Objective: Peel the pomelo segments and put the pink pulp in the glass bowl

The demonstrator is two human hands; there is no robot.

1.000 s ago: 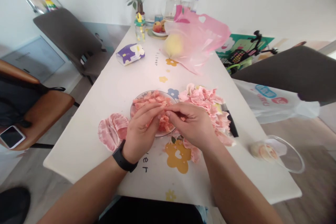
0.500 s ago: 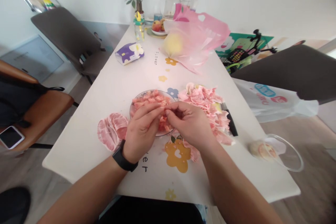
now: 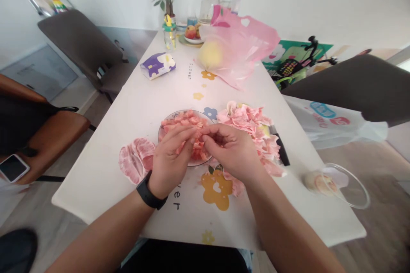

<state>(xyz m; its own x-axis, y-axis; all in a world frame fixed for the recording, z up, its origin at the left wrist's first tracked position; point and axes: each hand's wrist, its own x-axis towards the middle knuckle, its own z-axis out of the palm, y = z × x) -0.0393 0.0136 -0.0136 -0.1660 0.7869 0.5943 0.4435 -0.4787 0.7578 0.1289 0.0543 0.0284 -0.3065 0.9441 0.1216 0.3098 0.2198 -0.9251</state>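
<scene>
White table (image 3: 105, 136), flower-printed, running back to the wall. Pink pulp (image 3: 179, 120) sits heaped on the plate (image 3: 159, 133) beneath the fingertips — no clear long axis. Left hand (image 3: 171, 160) and right hand (image 3: 235, 151) curl inward; I can't tell what they grip. Leftward, peeled segments (image 3: 137, 160) slant lengthwise, far ends left.

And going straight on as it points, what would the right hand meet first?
The right hand would probably meet the left hand first, above the plate of citrus pulp; the depth between them is unclear.
</scene>
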